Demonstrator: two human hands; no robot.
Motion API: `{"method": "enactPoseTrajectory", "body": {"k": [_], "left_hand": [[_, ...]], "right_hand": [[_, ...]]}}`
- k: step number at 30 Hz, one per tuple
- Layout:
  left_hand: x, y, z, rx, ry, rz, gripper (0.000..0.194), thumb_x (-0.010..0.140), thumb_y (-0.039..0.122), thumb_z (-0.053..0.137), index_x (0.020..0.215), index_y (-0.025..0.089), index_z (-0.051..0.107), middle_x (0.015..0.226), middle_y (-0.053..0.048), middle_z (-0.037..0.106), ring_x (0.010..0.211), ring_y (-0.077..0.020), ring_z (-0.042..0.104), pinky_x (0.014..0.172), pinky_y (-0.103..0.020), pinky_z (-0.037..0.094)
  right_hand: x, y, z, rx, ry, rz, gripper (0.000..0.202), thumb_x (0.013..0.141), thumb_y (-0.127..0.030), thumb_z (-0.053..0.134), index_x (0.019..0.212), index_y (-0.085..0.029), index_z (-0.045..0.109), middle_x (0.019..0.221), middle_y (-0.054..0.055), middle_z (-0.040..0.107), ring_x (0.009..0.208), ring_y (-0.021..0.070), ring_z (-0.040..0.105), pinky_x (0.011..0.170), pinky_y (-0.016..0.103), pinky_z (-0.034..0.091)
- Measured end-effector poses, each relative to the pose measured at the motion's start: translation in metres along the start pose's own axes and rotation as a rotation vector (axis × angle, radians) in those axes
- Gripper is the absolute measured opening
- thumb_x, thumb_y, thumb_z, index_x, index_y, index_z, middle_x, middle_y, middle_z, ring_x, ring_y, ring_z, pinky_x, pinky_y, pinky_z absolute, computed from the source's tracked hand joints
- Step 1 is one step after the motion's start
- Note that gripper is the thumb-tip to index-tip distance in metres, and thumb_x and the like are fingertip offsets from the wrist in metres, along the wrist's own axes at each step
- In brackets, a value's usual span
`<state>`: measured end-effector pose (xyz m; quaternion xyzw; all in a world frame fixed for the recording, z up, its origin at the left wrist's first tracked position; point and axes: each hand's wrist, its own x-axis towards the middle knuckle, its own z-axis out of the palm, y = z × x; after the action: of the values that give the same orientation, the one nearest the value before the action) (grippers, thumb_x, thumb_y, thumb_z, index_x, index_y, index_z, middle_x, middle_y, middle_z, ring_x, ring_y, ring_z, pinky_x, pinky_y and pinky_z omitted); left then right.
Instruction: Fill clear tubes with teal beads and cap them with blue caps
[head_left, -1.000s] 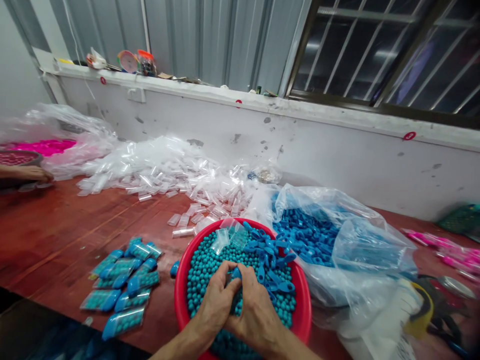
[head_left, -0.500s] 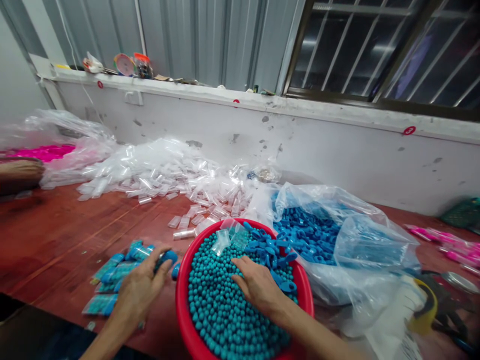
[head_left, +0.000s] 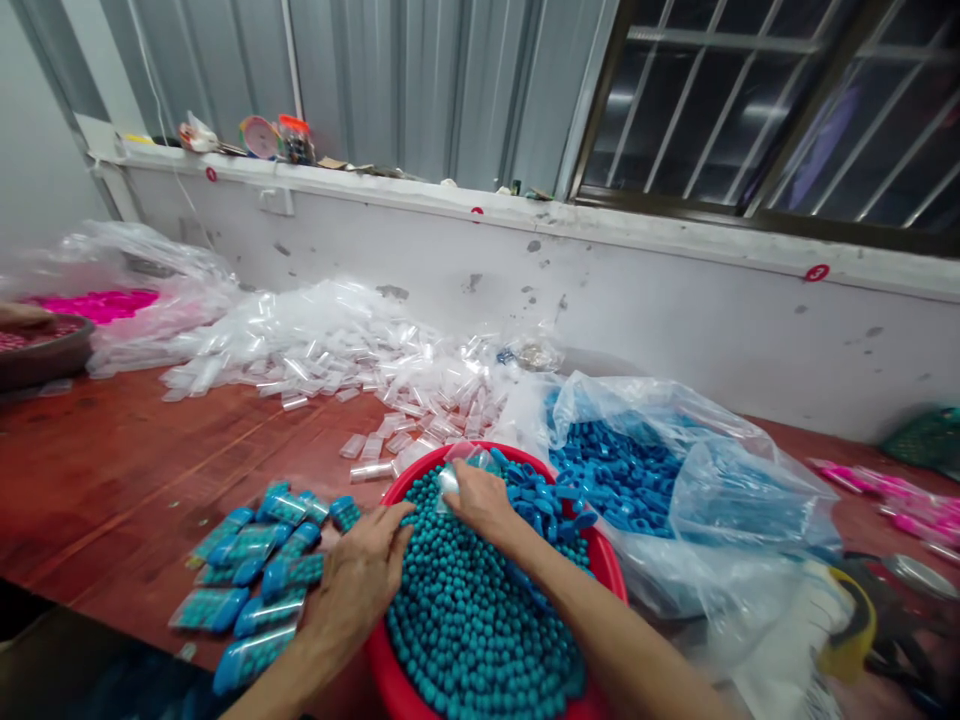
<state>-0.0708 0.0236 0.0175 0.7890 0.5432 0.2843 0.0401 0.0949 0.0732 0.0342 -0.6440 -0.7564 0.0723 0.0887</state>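
Note:
A red tub (head_left: 611,575) full of teal beads (head_left: 480,630) stands in front of me. My right hand (head_left: 484,505) is over the beads near the far rim, its fingers closed on a small clear plastic tube (head_left: 447,488). My left hand (head_left: 360,570) reaches over the tub's left rim, fingers stretched and slightly apart, with nothing seen in it. Blue caps (head_left: 536,500) lie on the beads at the back right. Left of the tub, several filled tubes (head_left: 251,545) with blue caps and teal beads lie on the red table (head_left: 112,470).
A heap of clear tubes (head_left: 360,350) spreads behind the tub. An open bag of blue caps (head_left: 615,470) sits right of it, with yellow-handled scissors or a tape-like tool (head_left: 855,630) nearby. At far left, another person's hand (head_left: 22,316) is over a bowl (head_left: 45,360).
My left hand has let go of a blue-capped tube by the filled ones and moved right to the tub. My right hand has moved up and left onto a clear tube.

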Motion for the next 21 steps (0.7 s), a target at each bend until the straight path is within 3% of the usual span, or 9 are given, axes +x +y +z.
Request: {"method": "enactPoseTrajectory", "body": {"k": [3,6,11,14,17,21], "left_hand": [[0.006,0.012,0.004,0.047,-0.15,-0.018,0.033,0.085,0.023,0.03,0.104,0.019,0.057,0.096,-0.009,0.063,0.091,-0.0225,0.057,0.081,-0.036,0.043],[0.011,0.019,0.01,0.012,-0.36,-0.047,0.038,0.08,0.011,0.03,0.109,0.018,0.055,0.094,-0.011,0.062,0.089,-0.0237,0.056,0.08,-0.037,0.042],[0.013,0.02,0.035,-0.151,-0.466,-0.074,0.044,0.069,0.003,0.037,0.107,0.015,0.055,0.092,-0.013,0.062,0.087,-0.0241,0.057,0.078,-0.036,0.041],[0.014,0.018,0.046,-0.292,-0.502,-0.066,0.042,0.068,0.004,0.039,0.104,0.014,0.057,0.086,-0.01,0.064,0.085,-0.0215,0.058,0.077,-0.03,0.042],[0.021,0.015,0.046,-0.408,-0.465,-0.107,0.039,0.071,0.007,0.035,0.103,0.013,0.057,0.086,-0.008,0.064,0.085,-0.0187,0.058,0.077,-0.027,0.042],[0.027,0.01,0.033,-0.492,-0.34,-0.219,0.04,0.074,0.016,0.032,0.109,0.01,0.05,0.078,-0.006,0.06,0.074,-0.0173,0.057,0.066,-0.026,0.043]], "right_hand": [[-0.026,0.018,-0.016,0.018,-0.049,-0.062,0.035,0.075,-0.025,0.049,0.109,-0.016,0.045,0.104,0.01,0.06,0.096,0.0226,0.055,0.075,0.029,0.041],[-0.064,0.032,-0.023,0.042,-0.159,-0.131,0.021,0.072,-0.026,0.052,0.091,-0.017,0.053,0.09,0.006,0.062,0.084,0.0196,0.058,0.069,0.025,0.041],[-0.106,0.033,-0.004,-0.004,-0.343,-0.172,0.026,0.065,-0.013,0.052,0.091,-0.012,0.054,0.095,0.013,0.058,0.082,0.0242,0.057,0.068,0.031,0.043],[-0.1,0.018,0.016,0.078,-0.402,-0.139,0.028,0.063,-0.006,0.049,0.091,-0.009,0.055,0.093,0.017,0.06,0.085,0.0278,0.057,0.072,0.035,0.043],[-0.081,0.005,0.033,0.205,-0.383,-0.093,0.032,0.062,-0.007,0.052,0.094,-0.008,0.051,0.096,0.018,0.059,0.09,0.0295,0.056,0.074,0.038,0.044],[-0.061,0.005,0.043,0.423,-0.374,-0.031,0.033,0.072,-0.017,0.048,0.104,-0.014,0.04,0.09,0.008,0.059,0.077,0.0199,0.06,0.061,0.029,0.049]]}}
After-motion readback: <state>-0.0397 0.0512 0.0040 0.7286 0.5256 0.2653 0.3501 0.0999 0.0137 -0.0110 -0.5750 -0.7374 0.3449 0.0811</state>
